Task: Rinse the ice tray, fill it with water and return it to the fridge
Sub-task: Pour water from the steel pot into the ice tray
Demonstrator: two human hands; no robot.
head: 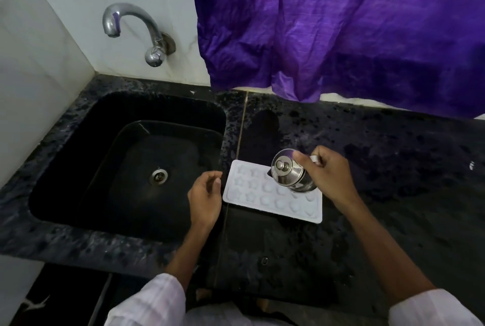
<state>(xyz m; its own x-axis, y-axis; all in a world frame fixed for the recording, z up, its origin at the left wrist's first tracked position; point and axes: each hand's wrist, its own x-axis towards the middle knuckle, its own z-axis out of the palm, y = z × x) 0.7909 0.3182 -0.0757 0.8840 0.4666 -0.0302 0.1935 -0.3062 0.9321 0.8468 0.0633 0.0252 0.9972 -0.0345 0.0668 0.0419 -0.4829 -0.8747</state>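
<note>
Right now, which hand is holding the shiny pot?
The right hand grips the steel pot over the ice tray; the left hand holds nothing.

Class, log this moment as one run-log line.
stage: filling | right hand: grips steel jug, tilted over ice tray | left hand: open beside ice tray | ice tray: on counter by sink

White tiled walls (39, 50), chrome wall tap (131, 21), black sunken sink (78, 147), speckled dark stone counter (393, 168), purple cloth (341, 36) hanging behind
</note>
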